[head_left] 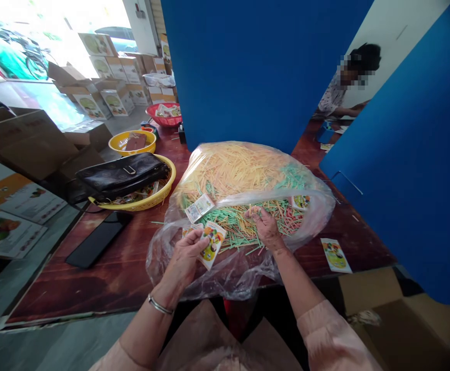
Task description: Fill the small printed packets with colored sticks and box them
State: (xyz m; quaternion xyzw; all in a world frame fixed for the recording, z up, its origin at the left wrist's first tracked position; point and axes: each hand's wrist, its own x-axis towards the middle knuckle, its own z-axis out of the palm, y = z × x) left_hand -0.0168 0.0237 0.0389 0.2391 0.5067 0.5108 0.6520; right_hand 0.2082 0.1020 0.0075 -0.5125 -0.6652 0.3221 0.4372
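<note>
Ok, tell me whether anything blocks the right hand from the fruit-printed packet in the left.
Nothing visible stands between the right hand and the fruit-printed packet in the left hand; coloured sticks lie below.

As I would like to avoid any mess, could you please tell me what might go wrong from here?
Sticks could spill onto the table, since the bag lies with its mouth open toward the near side.
The handbag might slip, as it lies across the yellow basket and overhangs its rim.
The left hand holds a packet by one side, so it could drop.
</note>
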